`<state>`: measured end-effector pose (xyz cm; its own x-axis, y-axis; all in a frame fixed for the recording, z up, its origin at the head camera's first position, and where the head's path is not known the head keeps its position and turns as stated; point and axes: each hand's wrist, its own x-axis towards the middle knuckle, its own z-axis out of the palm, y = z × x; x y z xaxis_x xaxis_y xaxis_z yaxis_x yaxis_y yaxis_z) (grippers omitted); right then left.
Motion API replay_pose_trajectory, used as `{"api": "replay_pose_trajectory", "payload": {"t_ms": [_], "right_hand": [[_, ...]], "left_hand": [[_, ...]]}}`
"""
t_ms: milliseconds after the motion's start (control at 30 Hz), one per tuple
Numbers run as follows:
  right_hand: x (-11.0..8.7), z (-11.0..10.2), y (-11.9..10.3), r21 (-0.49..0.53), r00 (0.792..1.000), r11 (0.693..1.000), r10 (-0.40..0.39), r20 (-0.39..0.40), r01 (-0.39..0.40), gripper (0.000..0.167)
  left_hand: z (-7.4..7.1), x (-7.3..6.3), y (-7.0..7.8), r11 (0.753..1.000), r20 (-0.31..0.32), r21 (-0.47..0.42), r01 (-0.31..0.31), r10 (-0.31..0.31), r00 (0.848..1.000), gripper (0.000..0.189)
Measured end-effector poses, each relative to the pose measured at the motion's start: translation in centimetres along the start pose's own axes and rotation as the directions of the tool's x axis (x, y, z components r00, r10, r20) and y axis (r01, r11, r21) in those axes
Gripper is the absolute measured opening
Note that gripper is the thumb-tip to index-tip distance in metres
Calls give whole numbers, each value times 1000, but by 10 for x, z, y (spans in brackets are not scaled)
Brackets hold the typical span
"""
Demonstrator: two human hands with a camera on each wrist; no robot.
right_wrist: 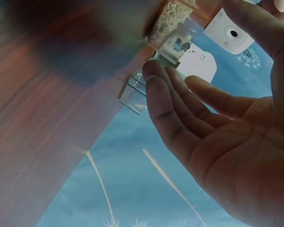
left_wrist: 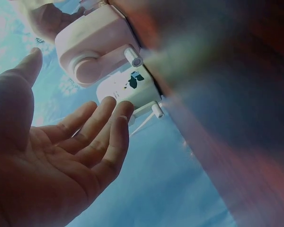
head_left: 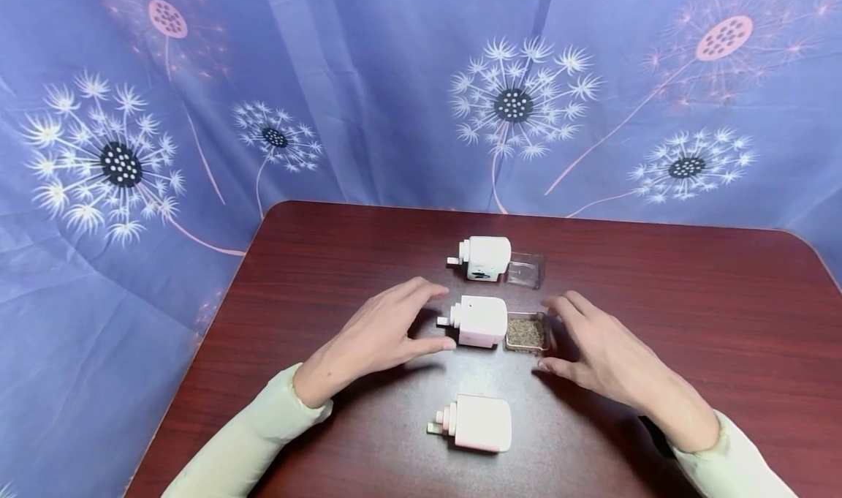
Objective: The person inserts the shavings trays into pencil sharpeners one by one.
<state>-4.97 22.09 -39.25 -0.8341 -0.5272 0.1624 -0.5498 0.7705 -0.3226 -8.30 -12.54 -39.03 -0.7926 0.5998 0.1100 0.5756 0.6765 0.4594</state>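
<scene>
A pale pink hand-crank pencil sharpener (head_left: 482, 321) lies between the two hands in the head view, crank to the left. Its clear drawer (head_left: 526, 333), pulled out to the right, holds pencil shavings (right_wrist: 173, 21). My left hand (head_left: 388, 326) is at the crank side, thumb and fingers spread apart. On the drawer's side, my right hand (head_left: 605, 344) has its fingers loosely bent around the drawer's end, gripping nothing. Both palms look bare in the wrist views. The pencil hole shows on the sharpener's face (right_wrist: 229, 33) in the right wrist view.
Behind stands a white sharpener (head_left: 488, 258) with a dark print, its clear drawer (head_left: 525, 270) beside it. Another pale pink sharpener (head_left: 482, 423) lies nearer the front. All are on a dark red wooden table (head_left: 342, 257), with a blue dandelion-print cloth (head_left: 395, 118) hanging behind.
</scene>
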Motion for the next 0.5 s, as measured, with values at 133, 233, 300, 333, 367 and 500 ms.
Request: {"api": "replay_pose_trajectory", "payload": {"t_ms": [133, 233, 300, 333, 367, 500], "right_hand": [[8, -1, 4, 25, 999, 1000, 10, 42, -11, 80], [12, -3, 6, 35, 996, 999, 29, 84, -32, 78], [15, -3, 7, 30, 993, 999, 36, 109, -40, 78], [16, -4, 8, 29, 992, 999, 38, 119, -42, 78], [17, -4, 8, 28, 991, 999, 41, 128, -45, 78], [20, -5, 10, 36, 986, 998, 52, 155, -58, 80]], "left_hand": [[3, 8, 0, 1000, 13, -2, -8, 8, 1000, 79], [5, 15, 0, 1000, 29, -3, -19, 19, 999, 80], [6, 19, 1, 1000, 36, -4, -25, 25, 999, 80], [7, 21, 2, 1000, 39, -7, -30, 30, 999, 81], [8, 22, 3, 999, 43, -9, -33, 33, 999, 81], [12, 27, 7, 999, 61, 6, -54, 53, 997, 84]]}}
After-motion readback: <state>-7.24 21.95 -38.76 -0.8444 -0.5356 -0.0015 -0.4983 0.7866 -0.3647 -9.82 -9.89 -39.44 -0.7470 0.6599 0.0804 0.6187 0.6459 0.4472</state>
